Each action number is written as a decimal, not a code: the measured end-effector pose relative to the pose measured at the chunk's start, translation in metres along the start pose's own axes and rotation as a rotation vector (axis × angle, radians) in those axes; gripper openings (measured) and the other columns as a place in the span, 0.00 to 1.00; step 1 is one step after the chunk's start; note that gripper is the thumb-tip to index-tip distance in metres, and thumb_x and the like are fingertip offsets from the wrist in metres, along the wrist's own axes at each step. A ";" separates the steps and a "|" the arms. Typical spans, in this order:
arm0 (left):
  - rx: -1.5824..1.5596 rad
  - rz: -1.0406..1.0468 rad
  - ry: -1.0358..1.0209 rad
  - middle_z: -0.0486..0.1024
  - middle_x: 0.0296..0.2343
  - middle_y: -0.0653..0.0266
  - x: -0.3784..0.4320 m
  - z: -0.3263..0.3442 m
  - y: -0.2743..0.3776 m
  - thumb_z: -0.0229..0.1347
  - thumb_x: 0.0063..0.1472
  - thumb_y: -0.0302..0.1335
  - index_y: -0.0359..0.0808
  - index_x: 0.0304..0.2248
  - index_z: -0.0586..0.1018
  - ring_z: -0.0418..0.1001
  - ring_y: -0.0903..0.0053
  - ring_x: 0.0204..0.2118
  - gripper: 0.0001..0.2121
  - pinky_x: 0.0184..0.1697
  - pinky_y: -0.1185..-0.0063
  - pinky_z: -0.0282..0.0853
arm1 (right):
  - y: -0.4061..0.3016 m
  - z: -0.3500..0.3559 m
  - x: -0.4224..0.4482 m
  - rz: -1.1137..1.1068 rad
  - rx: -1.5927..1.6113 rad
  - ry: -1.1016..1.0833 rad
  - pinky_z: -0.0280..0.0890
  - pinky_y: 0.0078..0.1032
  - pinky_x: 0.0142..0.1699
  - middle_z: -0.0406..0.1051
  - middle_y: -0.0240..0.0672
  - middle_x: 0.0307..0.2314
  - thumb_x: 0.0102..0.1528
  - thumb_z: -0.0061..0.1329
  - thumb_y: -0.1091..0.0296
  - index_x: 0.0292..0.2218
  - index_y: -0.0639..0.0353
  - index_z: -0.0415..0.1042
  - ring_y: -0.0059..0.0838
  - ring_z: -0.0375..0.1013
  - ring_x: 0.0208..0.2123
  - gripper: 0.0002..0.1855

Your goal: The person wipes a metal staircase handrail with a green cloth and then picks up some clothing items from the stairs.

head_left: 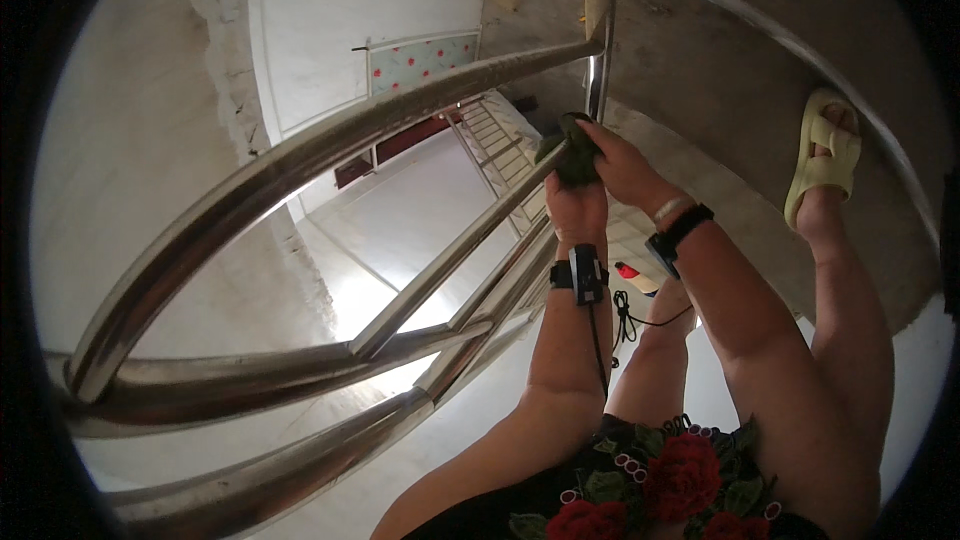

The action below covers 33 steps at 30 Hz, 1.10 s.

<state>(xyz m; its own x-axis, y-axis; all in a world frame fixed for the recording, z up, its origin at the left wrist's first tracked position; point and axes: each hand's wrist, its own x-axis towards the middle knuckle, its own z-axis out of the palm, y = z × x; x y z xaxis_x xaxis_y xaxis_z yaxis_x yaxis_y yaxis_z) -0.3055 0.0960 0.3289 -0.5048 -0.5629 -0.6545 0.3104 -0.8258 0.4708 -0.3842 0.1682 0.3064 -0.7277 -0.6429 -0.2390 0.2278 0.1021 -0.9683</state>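
Observation:
A dark green cloth (580, 157) is wrapped around the upper end of a slim metal baluster (457, 251) of a stair railing. My left hand (577, 208) grips the cloth from below, its fingers mostly hidden behind it. From the right side, my right hand (621, 161) presses the same cloth, with the thumb along its top. Both wrists carry black straps with small devices. The railing's thick, shiny handrail (337, 124) curves from the lower left up to a metal post (598, 37) just beyond my hands.
A lower metal rail (225, 386) crosses at left. Past the railing, a stairwell drops to more balusters (499, 142) and a pale floor (397, 202). Concrete steps (697, 82) lie at right, under my foot in a pale yellow slipper (823, 154). A black cable (624, 319) hangs between my arms.

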 end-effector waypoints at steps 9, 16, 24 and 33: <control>0.123 0.073 -0.124 0.66 0.51 0.55 -0.051 0.057 0.037 0.38 0.67 0.33 0.32 0.52 0.65 0.63 0.64 0.54 0.19 0.59 0.68 0.58 | -0.066 0.012 0.000 0.094 0.121 -0.083 0.63 0.27 0.52 0.72 0.43 0.42 0.50 0.37 0.81 0.47 0.60 0.68 0.36 0.71 0.46 0.22; 0.239 0.175 -0.091 0.66 0.51 0.57 -0.108 0.097 0.060 0.37 0.69 0.33 0.32 0.52 0.65 0.62 0.66 0.54 0.18 0.60 0.68 0.55 | -0.139 0.004 -0.007 0.095 0.050 -0.222 0.65 0.27 0.49 0.74 0.41 0.39 0.51 0.39 0.79 0.43 0.61 0.73 0.36 0.72 0.43 0.19; 0.228 0.226 -0.088 0.66 0.51 0.56 -0.168 0.143 0.090 0.39 0.69 0.34 0.32 0.53 0.64 0.63 0.65 0.54 0.19 0.60 0.67 0.56 | -0.232 0.000 -0.033 0.009 -0.116 -0.327 0.65 0.36 0.50 0.73 0.51 0.38 0.49 0.39 0.76 0.44 0.58 0.74 0.51 0.71 0.42 0.20; 0.190 0.087 -0.137 0.67 0.48 0.58 -0.215 0.178 0.099 0.38 0.69 0.33 0.35 0.52 0.64 0.65 0.68 0.52 0.17 0.57 0.69 0.60 | -0.304 -0.018 -0.064 -0.101 -0.265 -0.240 0.64 0.34 0.51 0.72 0.52 0.39 0.49 0.41 0.74 0.45 0.59 0.73 0.50 0.70 0.45 0.21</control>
<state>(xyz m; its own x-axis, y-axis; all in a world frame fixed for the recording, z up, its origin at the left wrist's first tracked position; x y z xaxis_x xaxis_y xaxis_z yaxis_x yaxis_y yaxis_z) -0.3094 0.1418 0.6213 -0.5910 -0.6110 -0.5267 0.2066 -0.7458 0.6333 -0.4186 0.1920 0.6146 -0.5580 -0.8166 -0.1476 -0.0358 0.2014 -0.9789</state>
